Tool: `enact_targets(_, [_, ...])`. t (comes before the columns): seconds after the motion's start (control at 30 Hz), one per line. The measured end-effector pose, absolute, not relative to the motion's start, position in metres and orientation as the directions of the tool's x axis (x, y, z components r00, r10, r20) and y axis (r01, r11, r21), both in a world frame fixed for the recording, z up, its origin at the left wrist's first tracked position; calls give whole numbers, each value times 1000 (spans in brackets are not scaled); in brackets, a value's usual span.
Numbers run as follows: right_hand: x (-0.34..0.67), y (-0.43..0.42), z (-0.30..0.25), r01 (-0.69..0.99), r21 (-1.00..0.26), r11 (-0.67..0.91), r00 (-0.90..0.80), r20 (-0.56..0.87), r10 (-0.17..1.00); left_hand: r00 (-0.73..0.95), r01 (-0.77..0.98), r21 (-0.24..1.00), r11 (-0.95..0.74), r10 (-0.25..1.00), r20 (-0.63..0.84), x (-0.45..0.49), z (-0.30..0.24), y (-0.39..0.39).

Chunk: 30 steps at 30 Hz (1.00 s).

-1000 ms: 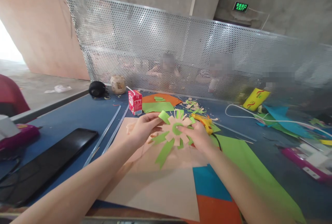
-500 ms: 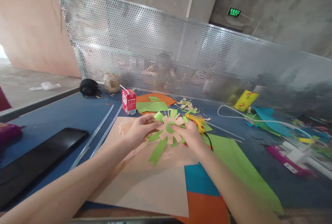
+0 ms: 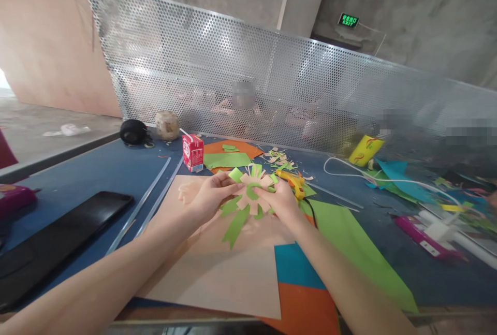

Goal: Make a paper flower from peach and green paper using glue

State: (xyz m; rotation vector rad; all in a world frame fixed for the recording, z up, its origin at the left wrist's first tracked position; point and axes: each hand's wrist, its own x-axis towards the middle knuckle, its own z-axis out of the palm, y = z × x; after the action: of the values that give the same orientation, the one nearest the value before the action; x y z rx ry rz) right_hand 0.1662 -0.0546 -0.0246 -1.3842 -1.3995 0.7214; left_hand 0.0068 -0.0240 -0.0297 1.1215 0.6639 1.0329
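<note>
Both of my hands hold a paper flower [image 3: 251,194] made of peach petals over green strips, raised a little above a peach paper sheet [image 3: 229,267]. My left hand [image 3: 207,198] pinches its left edge between thumb and fingers. My right hand [image 3: 278,201] grips the right side, thumb pressed near the green centre. A long green strip [image 3: 235,225] hangs down from the flower toward me.
A yellow glue gun [image 3: 292,181] lies just behind my right hand. A red drink carton [image 3: 192,152], green sheet [image 3: 357,247], blue and orange paper [image 3: 298,267], black phone [image 3: 58,244] and paper scraps lie on the blue table [image 3: 104,174]. People sit behind the perforated metal screen [image 3: 248,76].
Both hands stay closed on the flower and have lifted and turned it slightly. The camera view has shifted a little.
</note>
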Motion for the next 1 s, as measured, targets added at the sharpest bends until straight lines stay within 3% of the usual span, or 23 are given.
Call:
enact_targets(0.17, [165,-55,-24,404,-904,142,164,225,961,369,-281,959,44,927,66,8,-30,-25])
enact_targets(0.4, [167,-56,-22,279,-951,129,141,173,975,273,-273,961,47,962,30,1,-26,-21])
enact_targets(0.63, [171,-56,-24,173,-972,157,3,160,987,-7,-177,960,-215,976,217,-14,-24,-3])
enact_targets(0.77, [168,-56,-26,226,-969,104,-105,82,991,-60,-173,944,-283,959,276,-17,-22,1])
enact_targets(0.9, [168,-55,-28,376,-886,271,-23,284,959,-53,-147,934,-325,946,321,-16,-22,-1])
enact_targets(1.0, [169,-56,-26,436,-826,357,-1,396,918,57,-143,934,-327,940,337,-12,-20,-9])
